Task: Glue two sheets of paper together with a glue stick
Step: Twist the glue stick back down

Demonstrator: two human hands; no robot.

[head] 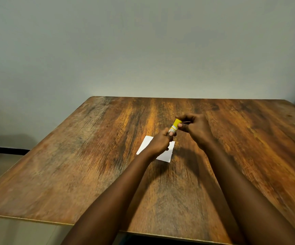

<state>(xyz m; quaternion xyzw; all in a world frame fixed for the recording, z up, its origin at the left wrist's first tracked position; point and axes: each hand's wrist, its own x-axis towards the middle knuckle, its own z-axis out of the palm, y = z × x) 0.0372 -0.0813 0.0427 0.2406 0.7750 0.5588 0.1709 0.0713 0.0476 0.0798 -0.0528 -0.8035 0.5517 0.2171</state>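
A glue stick (174,126) with a yellow cap and a white body is held tilted above the table, between both hands. My left hand (161,141) grips its white lower end. My right hand (195,129) has its fingers closed around the yellow cap. White paper (168,152) lies flat on the wooden table (90,156) just under my left hand, which hides its middle. I cannot tell whether it is one sheet or two stacked.
The table's left edge runs diagonally, its front edge lies close to me, and its far edge meets a plain grey wall (143,50). A dark strip (3,150) lies on the floor at the left.
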